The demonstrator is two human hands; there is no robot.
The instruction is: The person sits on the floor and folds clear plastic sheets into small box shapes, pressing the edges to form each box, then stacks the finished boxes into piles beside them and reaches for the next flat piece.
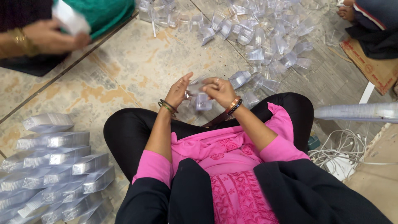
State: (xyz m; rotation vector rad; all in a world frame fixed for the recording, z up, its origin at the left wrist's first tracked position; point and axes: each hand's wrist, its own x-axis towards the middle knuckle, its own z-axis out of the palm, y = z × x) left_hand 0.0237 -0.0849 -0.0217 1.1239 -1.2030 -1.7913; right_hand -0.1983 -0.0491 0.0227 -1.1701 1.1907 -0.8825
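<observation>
I sit cross-legged on a stone floor in a pink top and black trousers. Both hands work a small clear plastic box (200,98) held over my knees. My left hand (180,89) presses its flat fingers on the box's left side. From the right, my right hand (219,90) pinches the box's top with curled fingers. Bangles ring both wrists. A big heap of the same clear plastic boxes (265,37) lies on the floor just beyond my hands.
Flat stacks of folded clear boxes (54,166) lie at my left. Another person's hand (49,37) holds a white piece at top left. A second person's foot (346,11) shows at top right, by brown cardboard (375,68). White cables (344,151) lie right.
</observation>
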